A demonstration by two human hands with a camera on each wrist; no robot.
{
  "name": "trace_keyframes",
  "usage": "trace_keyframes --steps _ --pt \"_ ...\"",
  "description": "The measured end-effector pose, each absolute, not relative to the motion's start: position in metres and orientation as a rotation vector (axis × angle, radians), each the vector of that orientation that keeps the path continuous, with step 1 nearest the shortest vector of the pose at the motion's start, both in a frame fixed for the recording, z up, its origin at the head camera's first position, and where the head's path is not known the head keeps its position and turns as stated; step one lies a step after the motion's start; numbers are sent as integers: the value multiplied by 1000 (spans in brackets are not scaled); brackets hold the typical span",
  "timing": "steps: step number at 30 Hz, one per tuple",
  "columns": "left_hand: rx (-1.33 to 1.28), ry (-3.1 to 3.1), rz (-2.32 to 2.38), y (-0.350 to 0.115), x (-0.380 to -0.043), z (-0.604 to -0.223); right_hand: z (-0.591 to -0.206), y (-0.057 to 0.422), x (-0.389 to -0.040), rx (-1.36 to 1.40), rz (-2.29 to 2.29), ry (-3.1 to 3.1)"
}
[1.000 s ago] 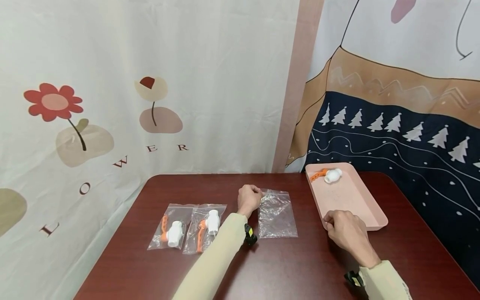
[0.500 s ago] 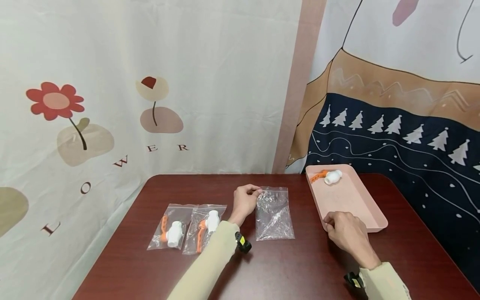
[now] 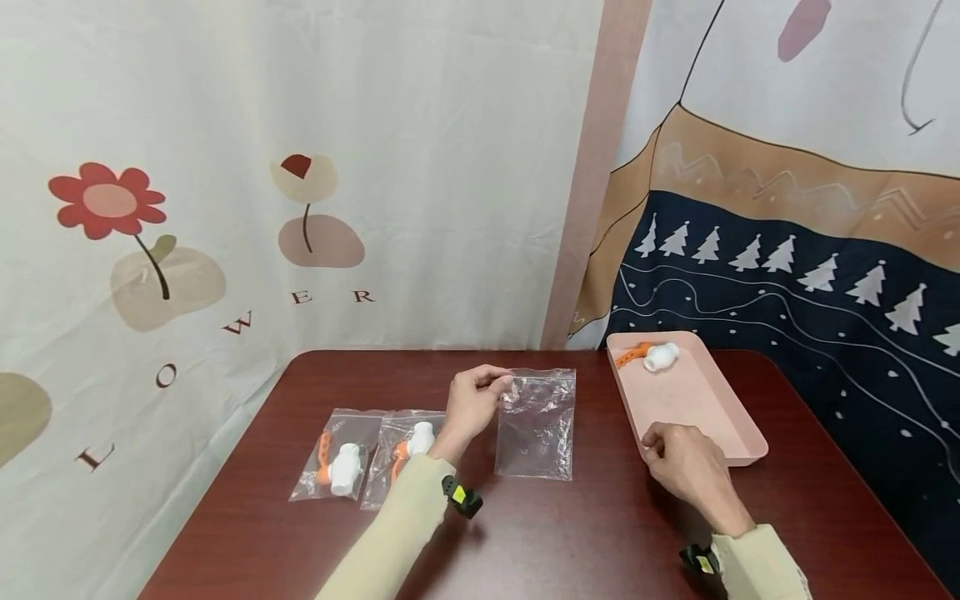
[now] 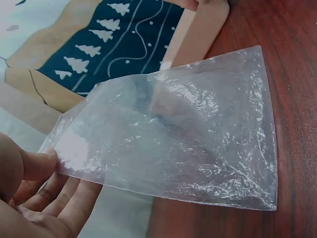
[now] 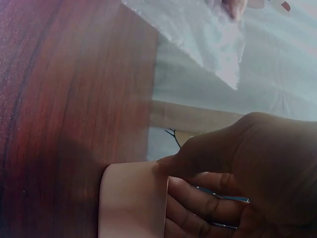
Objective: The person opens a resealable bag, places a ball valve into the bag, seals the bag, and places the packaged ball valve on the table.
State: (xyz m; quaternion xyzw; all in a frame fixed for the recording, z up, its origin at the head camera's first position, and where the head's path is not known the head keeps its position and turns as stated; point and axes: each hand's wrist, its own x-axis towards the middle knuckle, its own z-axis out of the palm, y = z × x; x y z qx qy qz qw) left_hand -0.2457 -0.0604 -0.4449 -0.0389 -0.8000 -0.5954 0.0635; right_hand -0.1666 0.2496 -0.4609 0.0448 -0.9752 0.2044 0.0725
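Note:
At its top left corner a clear zip-lock bag (image 3: 536, 429) is pinched by my left hand (image 3: 472, 406). The left wrist view shows thumb and fingers on the mouth end of the bag (image 4: 173, 134), its film spread out and nothing inside. My right hand (image 3: 690, 467) holds the near left rim of a pink tray (image 3: 686, 396); in the right wrist view the thumb lies on the outside of the tray wall (image 5: 133, 198), the fingers behind it. A white plastic valve (image 3: 662, 357) with an orange handle (image 3: 633, 355) lies at the tray's far end.
Left of my left arm, two zip-lock bags lie on the dark red table (image 3: 570, 542), each with a white valve (image 3: 346, 469) and orange handle. My left sleeve (image 3: 397, 517) partly covers the nearer bag. Printed curtains (image 3: 450, 167) hang behind the table.
My left hand has moved left with the bag, whose top edge has risen and whose film now spreads flatter. The right hand stays on the tray rim.

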Motion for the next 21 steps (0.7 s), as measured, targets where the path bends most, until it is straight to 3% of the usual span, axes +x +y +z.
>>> trace_keyframes --steps 6,21 --pt "-232 -2321 -1982 -68 -235 -435 -460 248 -168 133 745 -2881" --pt "-477 -2356 -1946 -77 -210 -420 -433 227 -174 480 1179 -2668"
